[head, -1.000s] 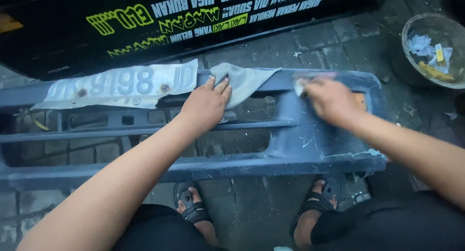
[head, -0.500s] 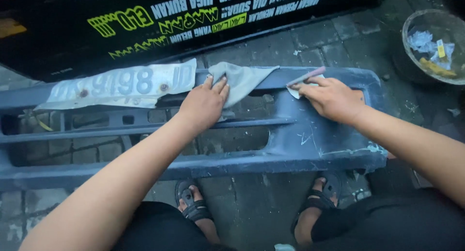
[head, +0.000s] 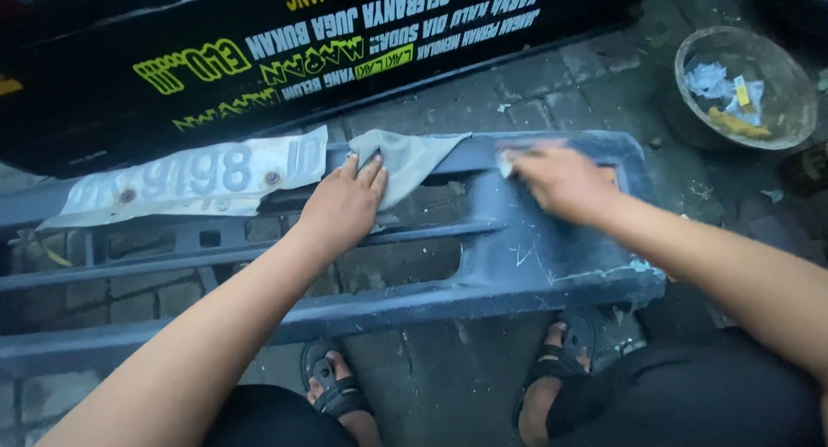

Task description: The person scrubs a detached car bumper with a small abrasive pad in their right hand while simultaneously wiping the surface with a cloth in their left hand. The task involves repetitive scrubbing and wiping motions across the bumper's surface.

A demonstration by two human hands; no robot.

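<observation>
1. I saw a black banner (head: 285, 50) with white and yellow lettering standing along the far side, behind everything else.
2. The bumper (head: 535, 257), dark grey-blue and scuffed with pale scratches, lay across the paving just in front of my sandalled feet.
3. A round bucket (head: 743, 89) sat at the far right, well apart from the bumper, holding crumpled paper scraps and some yellow bits.
4. A worn whitish plate (head: 185, 184), a long rectangle with two rusty bolts, lay on the bumper's far left edge.
5. My left hand (head: 341, 210) rested flat, fingers loose, on a grey cloth (head: 405, 158) draped over the top rail.
6. My right hand (head: 561, 181) pressed a small pale piece (head: 504, 160), blurred, against the bumper's right end.
</observation>
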